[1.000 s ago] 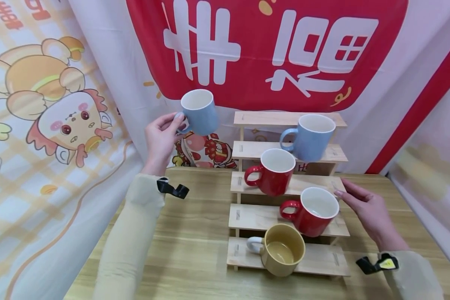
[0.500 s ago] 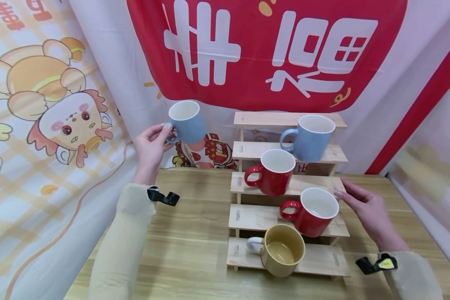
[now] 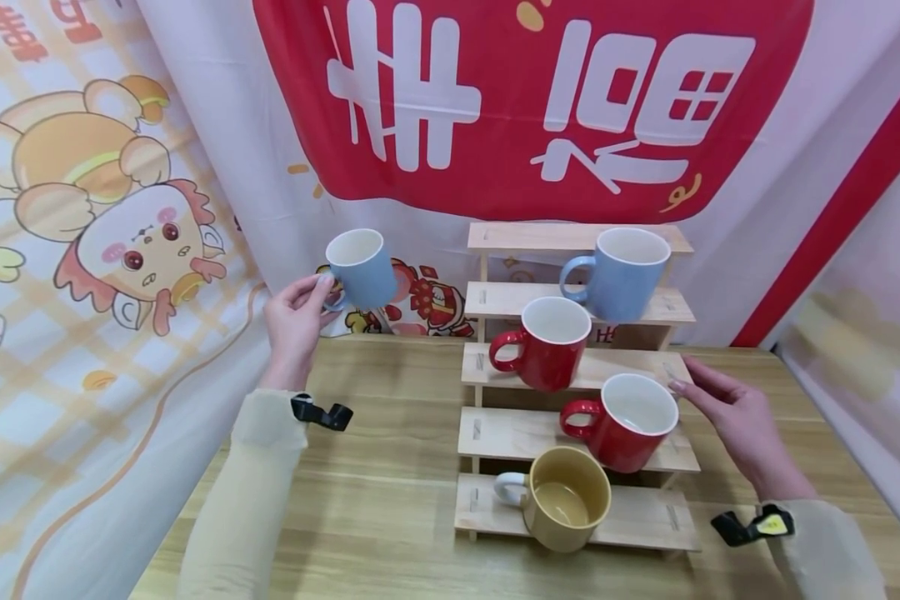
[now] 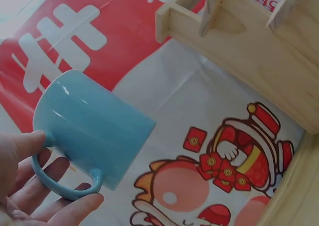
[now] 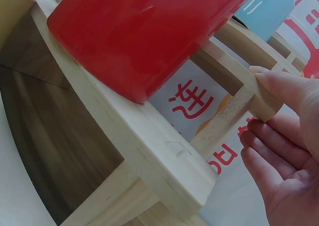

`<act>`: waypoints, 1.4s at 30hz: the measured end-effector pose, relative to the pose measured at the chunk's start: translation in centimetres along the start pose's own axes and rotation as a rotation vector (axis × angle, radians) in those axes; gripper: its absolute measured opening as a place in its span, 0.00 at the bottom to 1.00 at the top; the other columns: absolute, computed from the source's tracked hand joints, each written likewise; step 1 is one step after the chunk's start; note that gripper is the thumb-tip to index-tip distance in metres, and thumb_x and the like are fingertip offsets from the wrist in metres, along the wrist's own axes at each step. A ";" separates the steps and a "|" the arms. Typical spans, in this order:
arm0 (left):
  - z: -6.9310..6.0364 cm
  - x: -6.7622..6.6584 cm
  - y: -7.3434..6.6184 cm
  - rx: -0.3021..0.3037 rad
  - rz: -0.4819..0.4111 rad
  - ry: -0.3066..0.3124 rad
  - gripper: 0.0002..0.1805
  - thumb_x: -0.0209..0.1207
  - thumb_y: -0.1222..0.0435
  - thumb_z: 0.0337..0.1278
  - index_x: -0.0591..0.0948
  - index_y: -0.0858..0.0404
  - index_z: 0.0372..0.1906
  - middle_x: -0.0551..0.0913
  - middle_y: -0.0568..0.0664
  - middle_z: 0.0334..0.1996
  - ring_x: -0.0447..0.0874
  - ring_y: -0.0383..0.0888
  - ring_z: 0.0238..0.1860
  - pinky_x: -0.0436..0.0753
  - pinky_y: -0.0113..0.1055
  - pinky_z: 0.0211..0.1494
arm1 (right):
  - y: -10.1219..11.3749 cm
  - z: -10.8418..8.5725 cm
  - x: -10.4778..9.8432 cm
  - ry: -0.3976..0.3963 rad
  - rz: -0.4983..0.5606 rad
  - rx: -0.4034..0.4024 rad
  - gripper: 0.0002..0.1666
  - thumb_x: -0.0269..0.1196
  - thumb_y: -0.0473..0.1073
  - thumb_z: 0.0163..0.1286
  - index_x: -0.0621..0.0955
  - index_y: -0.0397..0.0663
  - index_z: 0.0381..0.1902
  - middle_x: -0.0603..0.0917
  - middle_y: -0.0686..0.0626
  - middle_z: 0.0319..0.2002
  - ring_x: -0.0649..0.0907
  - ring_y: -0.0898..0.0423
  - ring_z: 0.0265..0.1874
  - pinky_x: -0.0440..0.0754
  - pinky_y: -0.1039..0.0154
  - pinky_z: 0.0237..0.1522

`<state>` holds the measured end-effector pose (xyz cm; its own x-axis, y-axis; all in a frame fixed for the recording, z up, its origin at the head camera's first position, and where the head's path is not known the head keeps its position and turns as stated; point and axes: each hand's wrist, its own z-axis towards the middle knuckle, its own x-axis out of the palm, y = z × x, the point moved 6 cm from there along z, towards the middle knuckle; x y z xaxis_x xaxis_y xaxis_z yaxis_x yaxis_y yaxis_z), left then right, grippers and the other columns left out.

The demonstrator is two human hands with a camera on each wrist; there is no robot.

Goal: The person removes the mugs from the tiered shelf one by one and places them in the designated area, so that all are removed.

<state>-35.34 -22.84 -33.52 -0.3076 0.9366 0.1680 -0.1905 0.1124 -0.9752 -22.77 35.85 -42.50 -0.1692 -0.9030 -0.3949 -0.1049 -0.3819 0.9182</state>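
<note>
currently: glossy pale-blue mug (image 3: 367, 273), white inside | left hand (image 3: 294, 321) pinching its handle (image 4: 61, 187) | right hand (image 3: 744, 429) pinching rack edge (image 5: 265, 100)

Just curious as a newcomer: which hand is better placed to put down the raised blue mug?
Probably the left hand: it holds the mug by its handle, while the right hand grips the wooden rack.

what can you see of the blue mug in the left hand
The mug is light blue outside and white inside, glossy and ceramic by its look, with one looped handle in the same blue. The left hand holds it by that handle. It hangs in the air, mouth up, left of the wooden rack, apart from it; any tilt is hard to judge.
</note>
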 end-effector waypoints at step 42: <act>-0.7 -8.4 9.7 0.044 -0.025 -0.268 0.18 0.71 0.66 0.61 0.84 0.74 0.51 0.88 0.60 0.45 0.89 0.45 0.42 0.87 0.38 0.47 | -0.3 0.0 0.0 0.005 0.064 -0.017 0.40 0.67 0.58 0.71 0.69 0.55 0.76 0.73 0.57 0.70 0.74 0.72 0.56 0.78 0.80 0.47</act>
<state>-33.98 -29.42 -44.53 -0.5372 0.8116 0.2296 -0.2392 0.1144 -0.9642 -22.73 35.98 -42.74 -0.1700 -0.9268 -0.3349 -0.0775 -0.3262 0.9421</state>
